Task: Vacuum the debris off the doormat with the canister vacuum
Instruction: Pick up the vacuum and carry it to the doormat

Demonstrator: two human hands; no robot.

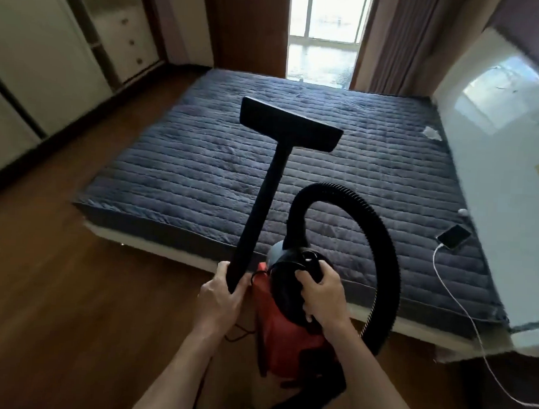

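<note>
Hands are both busy with the red canister vacuum point(287, 335), which I am using as my landmark here. I am seeing my left hand point(219, 293) wrapping tight around the low end of the black wand point(262, 201), just to the left of the vacuum. The wand is slanting up and away from the vacuum, and the wide black floor head point(288, 124) at its far end is sitting in the air above the bed point(170, 175). I cannot tell if the head is touching the bed cover. My right hand point(321, 294) is gripping the black handle point(309, 264) on top of the vacuum, with the fingers curled over it. The black ribbed hose point(381, 240) is looping up from the front of the vacuum, bending to the right, and coming back down past my right arm. The vacuum is hanging over the brown wood floor point(72, 304), close to the near edge of the bed. Far to the right of the vacuum, a phone point(453, 236) is lying on the bed cover with a white cable point(461, 308) plugged in. I am not seeing any doormat in this view.
</note>
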